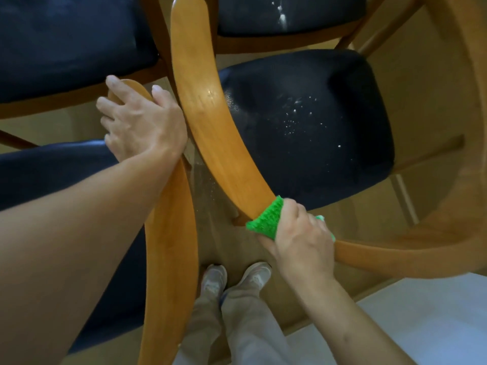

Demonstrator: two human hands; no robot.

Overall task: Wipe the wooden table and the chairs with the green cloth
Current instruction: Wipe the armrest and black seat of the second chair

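Observation:
Seen from above, a curved wooden chair back rail [210,122] runs from the top centre down to the lower right. My right hand [300,235] grips the green cloth [264,219], wrapped around that rail near its lower end. The chair's dark blue seat [311,122] carries white specks. My left hand [139,119] rests on the top end of a neighbouring chair's wooden back rail [171,246], fingers curled over it.
Two more dark blue chair seats [66,43] [290,11] stand at the top; the second has a white smear. A wooden table edge [463,75] curves along the right. My feet [237,277] stand on the tan floor between the chairs.

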